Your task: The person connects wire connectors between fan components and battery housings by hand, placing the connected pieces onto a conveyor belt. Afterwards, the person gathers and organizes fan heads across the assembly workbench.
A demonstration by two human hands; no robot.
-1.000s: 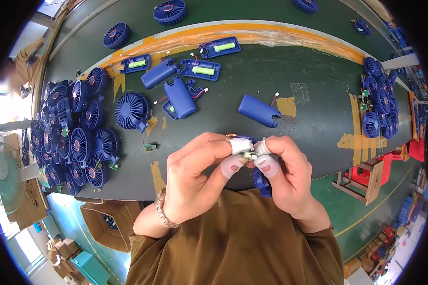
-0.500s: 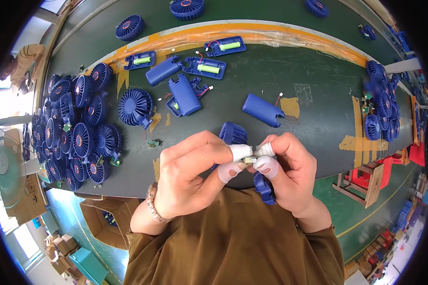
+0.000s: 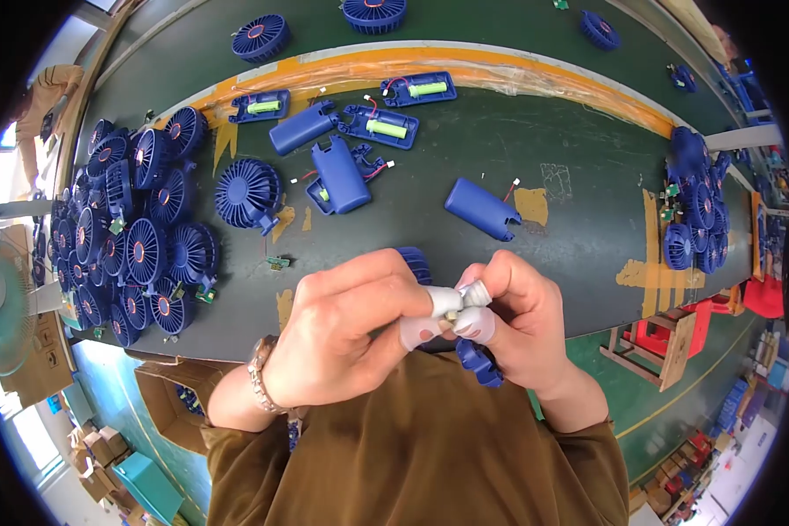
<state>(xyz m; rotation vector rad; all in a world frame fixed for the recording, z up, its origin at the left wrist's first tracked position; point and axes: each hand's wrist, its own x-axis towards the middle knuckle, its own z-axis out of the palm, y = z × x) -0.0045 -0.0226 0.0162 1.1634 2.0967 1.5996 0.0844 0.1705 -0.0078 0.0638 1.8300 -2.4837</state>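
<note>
My left hand and my right hand meet in front of my chest, fingertips pinched together. White covers wrap the thumbs and index fingers. Between the tips is a small pale piece, perhaps a connector, mostly hidden by the fingers. A blue fan head shows partly behind my left fingers. Below my right thumb hangs a curved blue plastic part; how it is held is hidden. On the bench ahead lies a blue handle shell with a thin wire and white plug.
Blue fan heads are heaped at the left, more at the right. Open handle halves with green batteries lie toward the back, before a taped ledge. A cardboard box stands below left, a wooden-framed stool at right.
Both hands have shifted slightly down and left, still pinched together. The pale piece is more covered by the fingers now. The view has moved a little.
</note>
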